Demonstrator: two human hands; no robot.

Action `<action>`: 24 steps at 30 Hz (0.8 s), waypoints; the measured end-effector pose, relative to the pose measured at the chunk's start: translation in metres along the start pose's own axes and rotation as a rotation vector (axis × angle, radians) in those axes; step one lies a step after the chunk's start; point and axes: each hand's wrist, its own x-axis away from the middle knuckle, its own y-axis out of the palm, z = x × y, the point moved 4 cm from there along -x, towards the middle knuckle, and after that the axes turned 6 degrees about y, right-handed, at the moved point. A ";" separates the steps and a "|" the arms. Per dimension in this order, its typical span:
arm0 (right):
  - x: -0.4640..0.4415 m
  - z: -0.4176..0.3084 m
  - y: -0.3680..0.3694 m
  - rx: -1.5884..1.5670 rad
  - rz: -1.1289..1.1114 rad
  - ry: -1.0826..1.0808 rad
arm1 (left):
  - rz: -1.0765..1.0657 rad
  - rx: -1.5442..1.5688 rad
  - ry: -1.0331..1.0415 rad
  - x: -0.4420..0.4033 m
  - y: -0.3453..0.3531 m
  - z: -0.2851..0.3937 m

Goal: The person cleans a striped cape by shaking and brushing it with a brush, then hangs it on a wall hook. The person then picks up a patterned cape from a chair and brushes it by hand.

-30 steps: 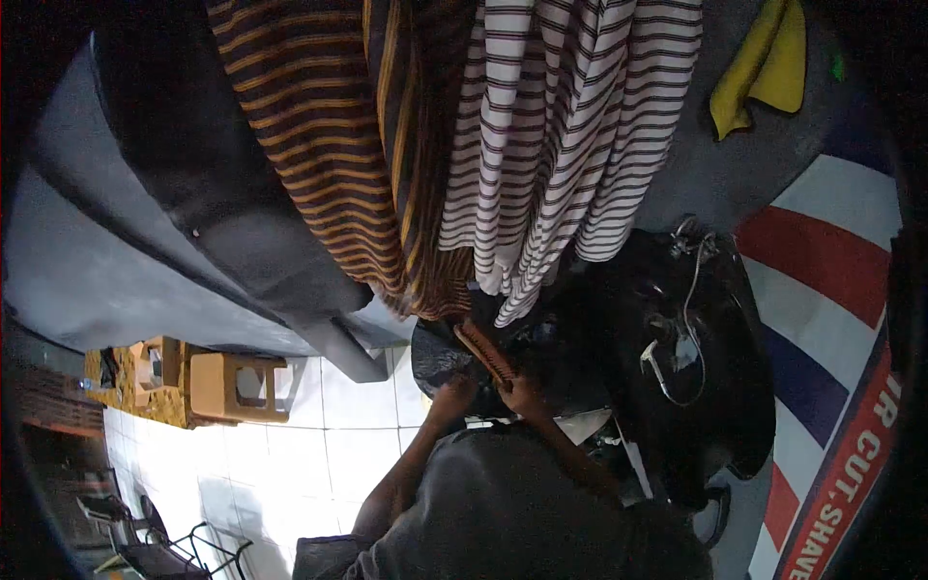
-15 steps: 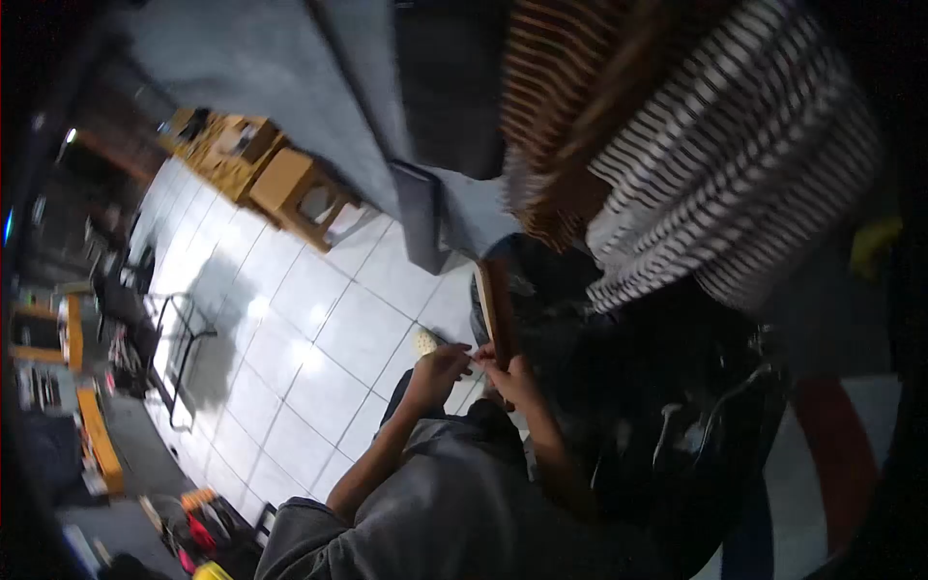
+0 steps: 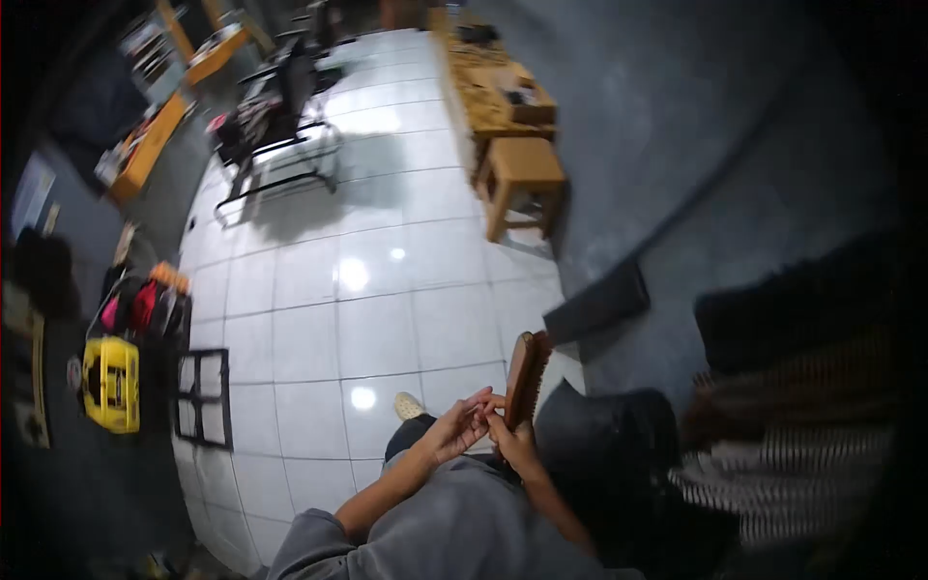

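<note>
A brown wooden brush (image 3: pixel 523 377) with a row of bristles along its right side stands nearly upright in my right hand (image 3: pixel 515 441). The fingers of that hand are wrapped round its lower end, and part of the handle is hidden by them. My left hand (image 3: pixel 458 428) is just to the left, palm partly turned up, its fingers loosely bent and apart. Its fingertips meet those of my right hand. Anything small between the fingertips is too fine to make out.
A wooden stool (image 3: pixel 527 179) stands beside a wooden bench (image 3: pixel 474 87) along the wall. Farther off is a black chair (image 3: pixel 285 116). A yellow crate (image 3: pixel 111 385) and a black frame (image 3: pixel 203 398) are at left. Striped cloth (image 3: pixel 793 474) hangs at right, near a dark seat (image 3: pixel 609 435).
My view has turned left, away from the striped cloth and toward the room. The brush stays in my right hand, and my hands remain close together, with the left hand's fingers now more spread.
</note>
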 end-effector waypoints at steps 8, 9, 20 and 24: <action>-0.119 -0.009 0.203 0.012 -0.466 0.086 | 0.038 0.208 0.404 0.082 0.006 0.192; -0.128 -0.012 0.227 0.038 -0.515 0.056 | 0.021 0.208 0.448 0.093 0.008 0.212; -0.234 0.003 0.374 0.110 -0.903 0.193 | -0.005 0.448 0.828 0.134 0.008 0.356; -0.290 -0.002 0.428 0.149 -0.970 0.239 | -0.071 0.493 0.906 0.123 0.000 0.425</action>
